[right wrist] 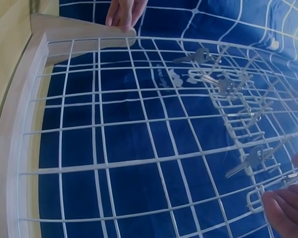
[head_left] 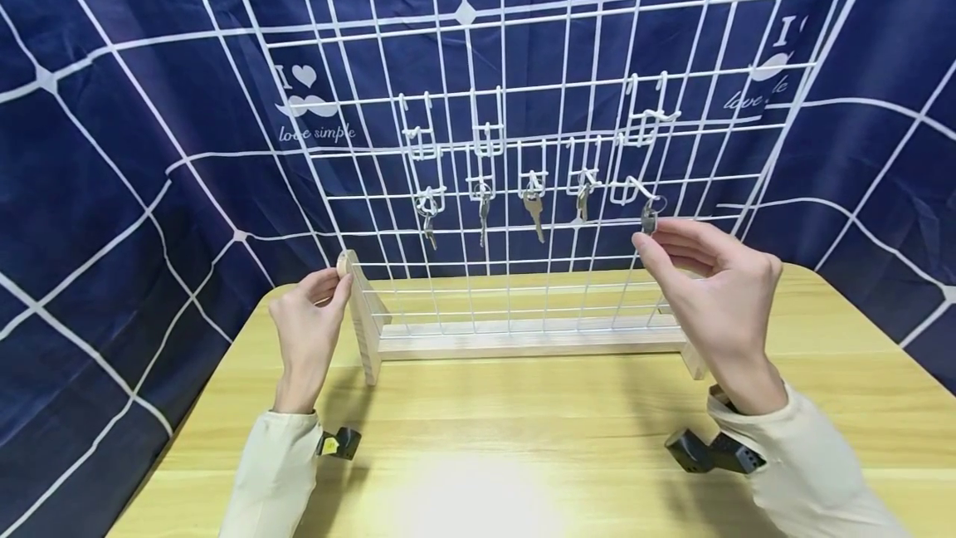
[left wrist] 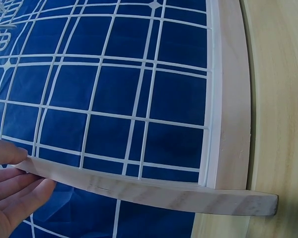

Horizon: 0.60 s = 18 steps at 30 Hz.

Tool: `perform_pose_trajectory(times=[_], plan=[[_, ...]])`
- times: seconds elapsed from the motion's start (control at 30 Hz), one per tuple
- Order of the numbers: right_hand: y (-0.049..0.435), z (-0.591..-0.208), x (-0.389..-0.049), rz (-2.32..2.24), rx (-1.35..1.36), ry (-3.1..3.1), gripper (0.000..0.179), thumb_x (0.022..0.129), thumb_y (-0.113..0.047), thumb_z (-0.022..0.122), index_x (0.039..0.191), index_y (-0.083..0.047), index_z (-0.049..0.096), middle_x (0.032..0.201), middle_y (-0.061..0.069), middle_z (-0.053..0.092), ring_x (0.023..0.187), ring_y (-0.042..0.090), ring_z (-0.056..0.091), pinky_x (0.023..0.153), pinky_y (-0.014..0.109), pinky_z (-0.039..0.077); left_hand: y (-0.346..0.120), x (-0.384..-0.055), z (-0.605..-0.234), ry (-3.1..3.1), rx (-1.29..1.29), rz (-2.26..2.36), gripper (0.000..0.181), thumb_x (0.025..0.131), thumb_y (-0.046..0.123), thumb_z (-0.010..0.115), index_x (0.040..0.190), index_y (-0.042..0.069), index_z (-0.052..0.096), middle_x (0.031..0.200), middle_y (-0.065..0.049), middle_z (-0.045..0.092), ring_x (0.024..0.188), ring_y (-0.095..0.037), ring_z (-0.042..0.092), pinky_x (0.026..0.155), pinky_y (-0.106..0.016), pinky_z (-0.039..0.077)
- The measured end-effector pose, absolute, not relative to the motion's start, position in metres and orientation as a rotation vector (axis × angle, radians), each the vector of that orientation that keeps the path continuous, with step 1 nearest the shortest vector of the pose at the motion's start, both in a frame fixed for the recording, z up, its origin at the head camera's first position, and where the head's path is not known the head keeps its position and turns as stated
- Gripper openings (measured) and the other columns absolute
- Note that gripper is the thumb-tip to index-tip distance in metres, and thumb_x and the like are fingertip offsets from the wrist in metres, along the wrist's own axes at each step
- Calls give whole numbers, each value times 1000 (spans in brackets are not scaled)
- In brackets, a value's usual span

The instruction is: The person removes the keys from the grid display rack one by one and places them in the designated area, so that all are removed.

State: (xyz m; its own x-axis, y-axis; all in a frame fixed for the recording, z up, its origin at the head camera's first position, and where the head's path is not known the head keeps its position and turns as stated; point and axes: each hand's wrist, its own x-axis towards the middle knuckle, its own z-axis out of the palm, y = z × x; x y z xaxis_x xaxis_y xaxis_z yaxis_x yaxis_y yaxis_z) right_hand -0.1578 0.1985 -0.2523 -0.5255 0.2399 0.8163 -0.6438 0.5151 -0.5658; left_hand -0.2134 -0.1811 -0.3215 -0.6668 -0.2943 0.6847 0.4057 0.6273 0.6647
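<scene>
My right hand [head_left: 717,297] pinches a key [head_left: 649,221] between thumb and fingertips. The key's ring overlaps the tip of the lower row's rightmost white hook [head_left: 635,187]; I cannot tell whether it is on the hook. At the other end, my left hand [head_left: 306,326] grips the rounded top of the wooden side support [head_left: 362,322], its thumb on the near side. The left wrist view also shows fingers [left wrist: 20,198] around that support's end. Several other keys hang from lower hooks, including a brass-toned key [head_left: 534,210] and a slim key [head_left: 484,214]. Most of the pinched key is hidden by fingers in the right wrist view.
A white wire grid [head_left: 523,90] stands upright in a wooden base [head_left: 523,343] on a light wood table [head_left: 478,413]. The upper row of hooks, such as the left one [head_left: 420,139], carries no keys. A blue patterned cloth [head_left: 112,189] surrounds the table.
</scene>
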Motion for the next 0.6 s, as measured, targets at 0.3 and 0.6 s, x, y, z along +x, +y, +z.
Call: perform_pose_trajectory(times=[0.3, 0.6], plan=[[198, -251, -161, 1134, 402, -1797, 13, 85, 0, 68, 93, 9, 72, 79, 13, 73, 69, 4, 70, 66, 15, 56, -181, -213, -321, -2025, -100, -1066, 19, 84, 8, 73, 93, -9, 72, 85, -21, 72, 75, -32, 72, 61, 3, 41], [195, -251, -158, 1134, 376, -1773, 11, 84, 3, 67, 92, 8, 73, 78, 12, 73, 69, 3, 69, 67, 13, 55, -182, -212, -321, -2026, -112, -1056, 19, 85, 8, 73, 93, -9, 71, 86, -21, 72, 75, -32, 72, 62, 3, 42]])
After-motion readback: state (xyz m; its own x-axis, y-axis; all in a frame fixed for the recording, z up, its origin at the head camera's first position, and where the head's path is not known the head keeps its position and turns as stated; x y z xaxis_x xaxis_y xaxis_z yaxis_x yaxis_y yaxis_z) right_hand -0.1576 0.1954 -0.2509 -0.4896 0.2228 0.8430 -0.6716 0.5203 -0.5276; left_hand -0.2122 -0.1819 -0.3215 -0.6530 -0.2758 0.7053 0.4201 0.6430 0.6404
